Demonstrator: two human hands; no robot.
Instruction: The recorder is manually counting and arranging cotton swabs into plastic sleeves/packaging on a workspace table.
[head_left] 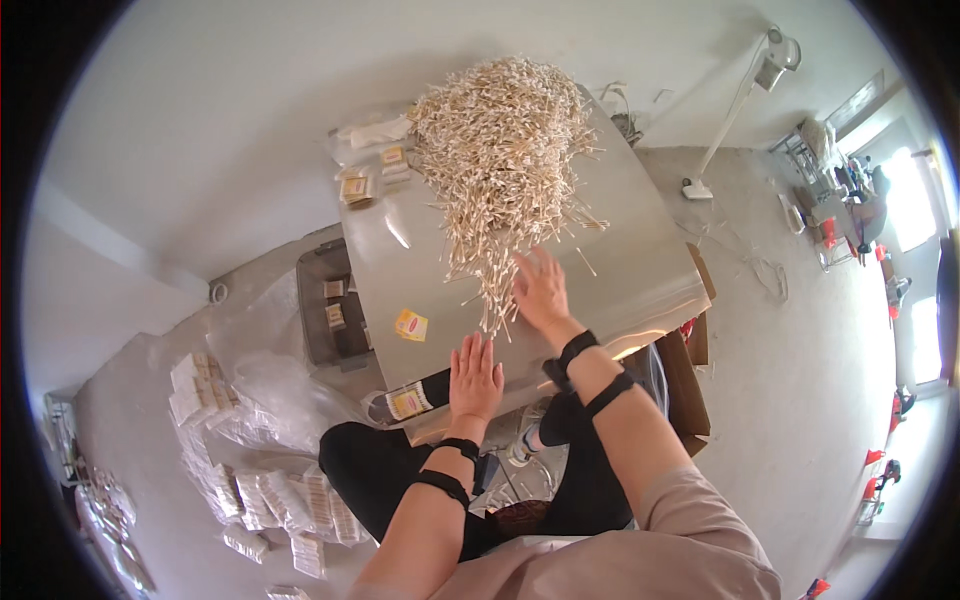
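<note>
A large heap of cotton swabs [505,150] covers the far middle of the metal-topped table [630,250] and narrows to a tail toward me. My right hand [541,292] lies along the right side of that tail. Its fingers are partly spread, the tips at the swabs, and nothing shows gripped in them. Near the front edge, my left hand [475,382] is stretched out with fingers extended, just below the tail's loose ends. A yellow-and-white card [411,325] rests on the table left of the tail. Black straps circle both wrists.
Small yellow-labelled packs [357,187] sit at the table's far left, beside clear plastic bags. A dark bin [325,300] with small packs stands on the left. Bagged bundles [290,500] cover the floor at lower left. A cardboard box [690,400] is at the right, a lamp [740,110] beyond.
</note>
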